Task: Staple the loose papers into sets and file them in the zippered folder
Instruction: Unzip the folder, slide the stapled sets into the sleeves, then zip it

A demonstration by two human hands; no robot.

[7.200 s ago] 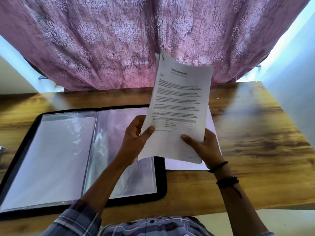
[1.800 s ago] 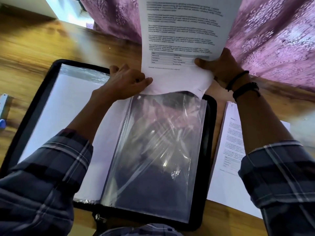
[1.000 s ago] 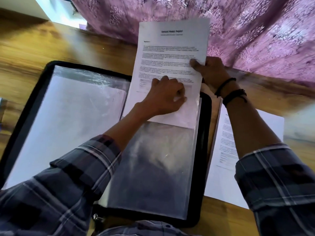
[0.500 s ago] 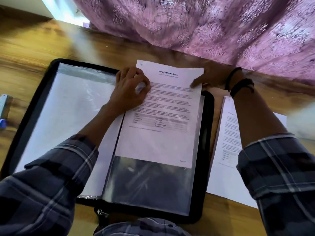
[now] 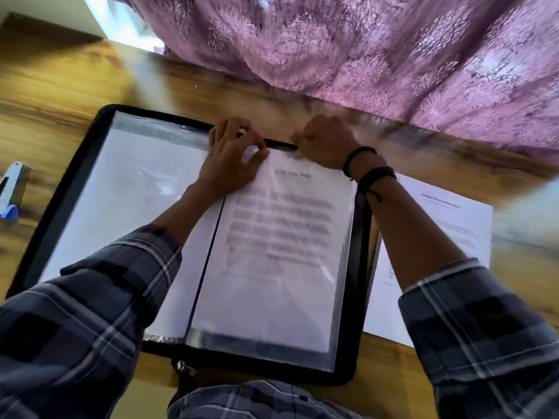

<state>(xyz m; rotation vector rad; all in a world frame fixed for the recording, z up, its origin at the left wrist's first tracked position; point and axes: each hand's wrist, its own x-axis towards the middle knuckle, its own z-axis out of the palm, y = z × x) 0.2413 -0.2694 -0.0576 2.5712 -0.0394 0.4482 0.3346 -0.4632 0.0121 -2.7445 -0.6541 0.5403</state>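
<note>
The black zippered folder lies open on the wooden table. A printed paper set sits inside the clear sleeve on the folder's right page, its text blurred. My left hand rests at the sleeve's top left corner, fingers curled and pinching the sleeve's top edge. My right hand is at the top right of the sleeve, fingers curled at its opening; what they hold is hidden. The left page holds a sleeve with white paper. More printed papers lie on the table right of the folder.
A pale blue stapler lies at the table's left edge. A purple patterned curtain hangs over the far edge of the table. The folder's zipper pull hangs at the near edge.
The paper set has slid fully down into the right sleeve. Both hands have moved up to the sleeve's top edge. The view has tilted and blurred.
</note>
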